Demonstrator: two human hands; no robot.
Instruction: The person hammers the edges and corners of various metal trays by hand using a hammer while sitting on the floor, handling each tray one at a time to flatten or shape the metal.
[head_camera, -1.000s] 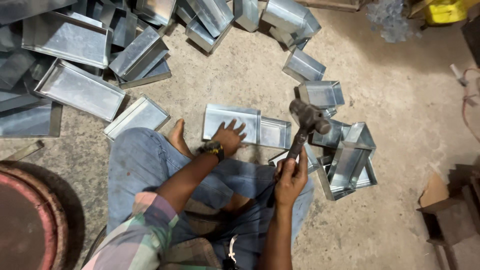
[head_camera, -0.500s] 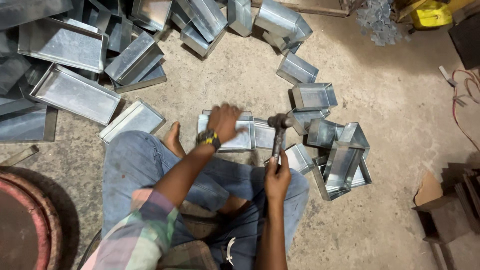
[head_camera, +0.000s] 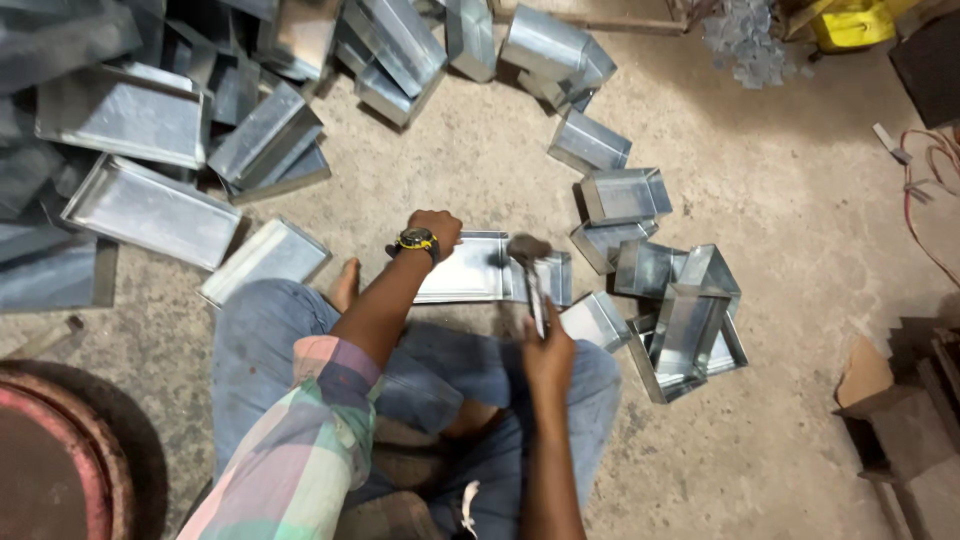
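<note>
While the left hand (head_camera: 436, 228) presses clenched on the flat metal tray (head_camera: 470, 268) on the floor, the right hand (head_camera: 548, 352) grips a hammer (head_camera: 530, 262); hammer head blurred, hiding the tray's right end.

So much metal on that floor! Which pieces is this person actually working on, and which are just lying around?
In use:
left hand pressing the flat tray
right hand gripping the hammer

Lying about:
folded metal boxes
long tray
yellow container
red cable
</note>
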